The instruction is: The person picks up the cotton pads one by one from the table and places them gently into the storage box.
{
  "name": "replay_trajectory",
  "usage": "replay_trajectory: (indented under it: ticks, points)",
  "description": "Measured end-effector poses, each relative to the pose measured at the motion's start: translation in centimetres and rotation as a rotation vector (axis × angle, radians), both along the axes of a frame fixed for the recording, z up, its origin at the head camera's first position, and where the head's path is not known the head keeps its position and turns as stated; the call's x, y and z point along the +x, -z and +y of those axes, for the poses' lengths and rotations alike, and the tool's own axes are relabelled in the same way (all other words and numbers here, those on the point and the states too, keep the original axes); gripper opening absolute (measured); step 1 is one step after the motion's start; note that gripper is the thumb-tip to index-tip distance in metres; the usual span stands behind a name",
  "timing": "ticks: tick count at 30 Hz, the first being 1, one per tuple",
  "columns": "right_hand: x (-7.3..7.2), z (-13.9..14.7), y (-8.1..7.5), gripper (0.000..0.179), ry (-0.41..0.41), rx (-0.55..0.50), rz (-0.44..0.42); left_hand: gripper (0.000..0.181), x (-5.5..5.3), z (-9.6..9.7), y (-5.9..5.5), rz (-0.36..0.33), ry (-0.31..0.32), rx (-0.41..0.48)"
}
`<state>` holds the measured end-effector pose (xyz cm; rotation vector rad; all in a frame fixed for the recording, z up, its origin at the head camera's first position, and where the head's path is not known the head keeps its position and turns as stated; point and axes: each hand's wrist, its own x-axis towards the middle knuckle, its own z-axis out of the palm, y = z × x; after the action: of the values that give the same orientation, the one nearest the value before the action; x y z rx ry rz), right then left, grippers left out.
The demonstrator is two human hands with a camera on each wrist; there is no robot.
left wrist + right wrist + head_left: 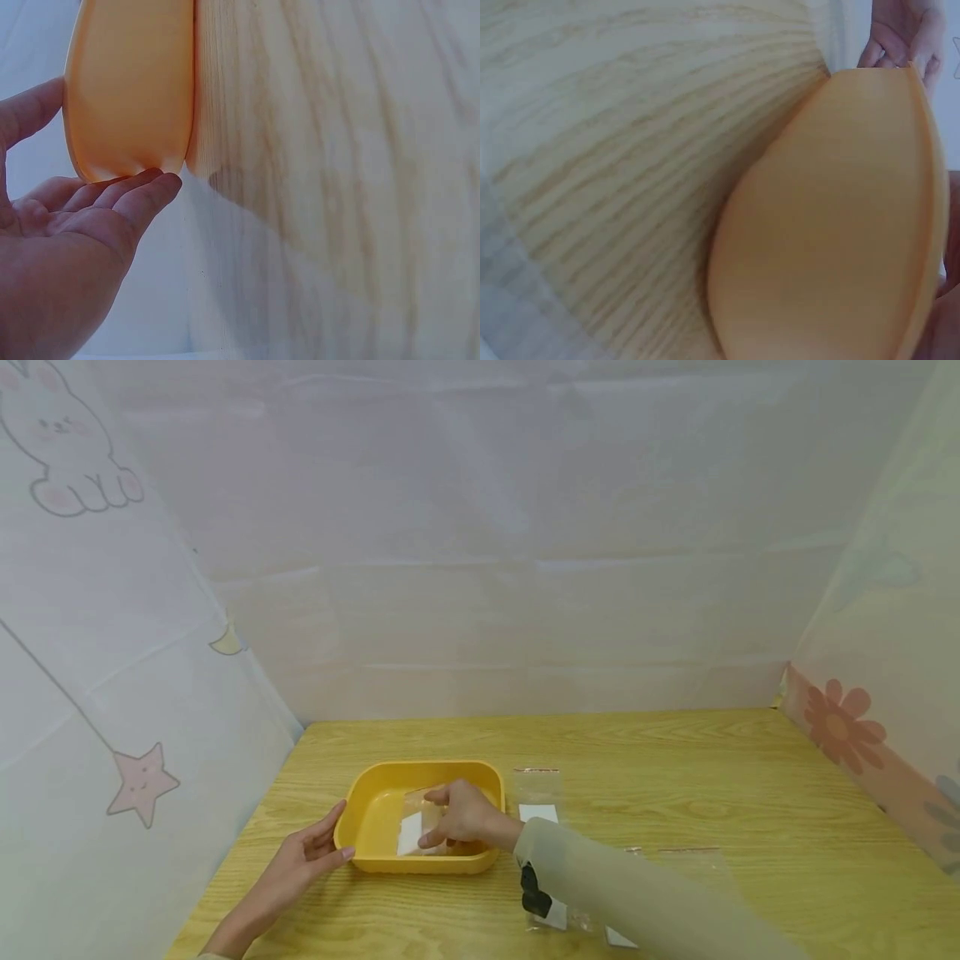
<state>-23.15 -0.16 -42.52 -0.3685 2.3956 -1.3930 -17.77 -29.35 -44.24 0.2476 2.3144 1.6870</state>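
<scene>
A yellow plastic tray point(420, 864) stands on the wooden table. My left hand point(300, 857) is at its left end, with fairly straight fingers against the outside wall and the thumb by the near corner. The left wrist view shows those fingertips touching the tray's wall point(131, 90). Inside the tray is a clear plastic bag with a white piece point(409, 833) in it. Over this bag reaches my right hand point(467, 814), thumb and forefinger spread apart. Its lower fingers are partly hidden. In the right wrist view the tray's wall point(825, 217) hides most of that hand.
Right of the tray lies another clear bag point(538, 789) with a white piece. More bags point(697, 860) lie nearer me, partly covered by my right sleeve point(622, 885), which has a black bow. White printed sheets point(525, 610) wall the table point(675, 777) behind and on both sides.
</scene>
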Motion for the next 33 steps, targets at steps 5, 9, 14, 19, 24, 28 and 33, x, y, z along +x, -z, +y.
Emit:
replay_trajectory:
  ticks: [5, 9, 14, 19, 24, 28, 33]
  points:
    - [0.2, 0.5, -1.2, 0.068, -0.035, 0.074, -0.014, 0.083, 0.0, 0.0, 0.1, 0.000, -0.010, -0.012]
    - [0.2, 1.2, -2.7, 0.064, -0.091, 0.154, 0.050, 0.083, 0.1, 0.0, 0.1, 0.000, -0.014, -0.022]
    - [-0.3, 3.6, -4.6, 0.046, -0.176, 0.089, 0.181, 0.082, 0.1, 0.0, 0.1, 0.000, -0.014, -0.024]
    - [-1.2, 7.3, -5.7, 0.041, -0.213, -0.001, 0.275, 0.082, 0.1, 0.1, 0.1, -0.004, -0.015, -0.014]
    - [-2.3, 11.6, -5.5, 0.042, -0.216, -0.064, 0.326, 0.081, 0.0, 0.1, 0.0, -0.003, -0.038, -0.034]
    - [-3.0, 15.1, -4.4, 0.043, -0.219, -0.033, 0.344, 0.081, 0.0, 0.1, 0.0, -0.004, -0.045, -0.035]
    - [-3.7, 18.5, -2.0, 0.044, -0.189, 0.103, 0.370, 0.081, 0.0, 0.2, -0.1, -0.006, -0.046, -0.021]
